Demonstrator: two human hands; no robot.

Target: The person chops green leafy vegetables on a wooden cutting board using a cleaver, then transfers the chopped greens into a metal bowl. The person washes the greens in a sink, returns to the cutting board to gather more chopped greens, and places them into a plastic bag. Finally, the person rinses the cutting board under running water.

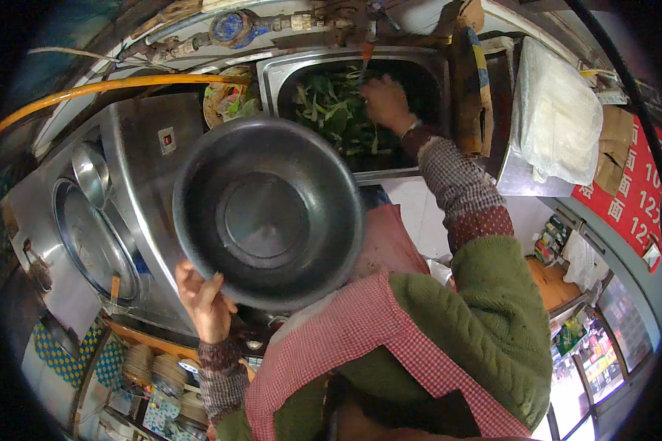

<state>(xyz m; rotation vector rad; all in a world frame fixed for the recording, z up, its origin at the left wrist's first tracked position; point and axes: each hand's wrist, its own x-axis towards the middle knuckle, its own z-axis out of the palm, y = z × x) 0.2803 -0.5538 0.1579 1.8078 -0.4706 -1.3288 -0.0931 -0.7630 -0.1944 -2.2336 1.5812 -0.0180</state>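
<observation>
My left hand [203, 300] grips the near left rim of a large, dark round basin [265, 215], which is tilted so that its bare inside shows. Its far edge is close to the near left corner of a steel sink [270, 82]. Leafy green vegetables [331, 105] lie in the sink's dark interior. My right hand [387, 103] is over the sink at the right side of the greens, below a tap [370, 33]. The fingers are blurred, so whether they hold any leaves is unclear.
A container of food scraps [233, 96] stands left of the sink. Further left, a steel counter [149, 132] carries a ladle [91, 171] and a round pan [96, 242]. Cardboard [477, 99] stands upright right of the sink. Beyond it lies a white plastic-wrapped bundle [557, 110].
</observation>
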